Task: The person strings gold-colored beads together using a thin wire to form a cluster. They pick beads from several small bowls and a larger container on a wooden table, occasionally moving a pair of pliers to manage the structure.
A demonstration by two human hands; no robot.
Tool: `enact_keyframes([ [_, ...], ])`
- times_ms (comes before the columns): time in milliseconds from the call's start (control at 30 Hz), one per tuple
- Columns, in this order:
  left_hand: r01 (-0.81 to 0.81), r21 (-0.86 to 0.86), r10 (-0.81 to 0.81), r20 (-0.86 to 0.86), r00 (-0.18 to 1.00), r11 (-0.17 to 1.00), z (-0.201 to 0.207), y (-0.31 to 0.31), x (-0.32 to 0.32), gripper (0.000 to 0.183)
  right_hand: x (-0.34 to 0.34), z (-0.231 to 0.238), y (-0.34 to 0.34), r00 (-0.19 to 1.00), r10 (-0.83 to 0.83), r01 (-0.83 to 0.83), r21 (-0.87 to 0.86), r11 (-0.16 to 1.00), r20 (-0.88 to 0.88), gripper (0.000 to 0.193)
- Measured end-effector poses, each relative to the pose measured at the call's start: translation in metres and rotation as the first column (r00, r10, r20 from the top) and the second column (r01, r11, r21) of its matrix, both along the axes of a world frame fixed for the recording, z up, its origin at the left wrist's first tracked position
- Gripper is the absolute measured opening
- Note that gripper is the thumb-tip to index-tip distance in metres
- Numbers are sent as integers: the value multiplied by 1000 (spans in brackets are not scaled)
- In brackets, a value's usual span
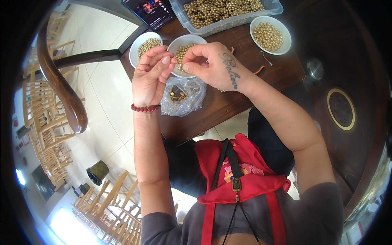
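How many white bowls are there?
3. The left bowl is below the phone, the middle bowl is partly behind the right hand, and the right bowl is near the clear tub. Others could be hidden.

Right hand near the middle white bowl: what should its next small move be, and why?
Probably a short move of the right hand toward the left hand: both are raised close together, fingers curled, by the middle white bowl of gold beads. Whether either holds a bead is too small to tell.
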State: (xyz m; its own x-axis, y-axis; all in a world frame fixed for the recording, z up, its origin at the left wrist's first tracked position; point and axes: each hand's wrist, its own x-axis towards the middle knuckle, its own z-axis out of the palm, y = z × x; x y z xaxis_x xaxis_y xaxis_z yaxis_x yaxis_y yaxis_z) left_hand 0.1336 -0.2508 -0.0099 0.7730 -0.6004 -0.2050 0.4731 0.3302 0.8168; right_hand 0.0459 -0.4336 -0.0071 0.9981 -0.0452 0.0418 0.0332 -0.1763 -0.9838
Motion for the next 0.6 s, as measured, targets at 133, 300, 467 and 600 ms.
enact_keyframes([
  [133,47,-62,-51,-59,997,997,-6,0,0,25,1,-4,3,1000,-19,18,31,999,4,18],
  [300,12,-44,-15,-71,997,999,-9,-6,-4,24,0,-2,3,1000,-14,14,9,1000,-9,18],
  [467,39,-19,-40,-41,998,999,-6,-9,-6,24,1,-7,1,999,47,-47,-11,999,-3,14],
  [600,49,-7,-49,-25,998,999,-5,-9,-7,25,1,-6,1,999,53,-52,21,998,-10,17],
])
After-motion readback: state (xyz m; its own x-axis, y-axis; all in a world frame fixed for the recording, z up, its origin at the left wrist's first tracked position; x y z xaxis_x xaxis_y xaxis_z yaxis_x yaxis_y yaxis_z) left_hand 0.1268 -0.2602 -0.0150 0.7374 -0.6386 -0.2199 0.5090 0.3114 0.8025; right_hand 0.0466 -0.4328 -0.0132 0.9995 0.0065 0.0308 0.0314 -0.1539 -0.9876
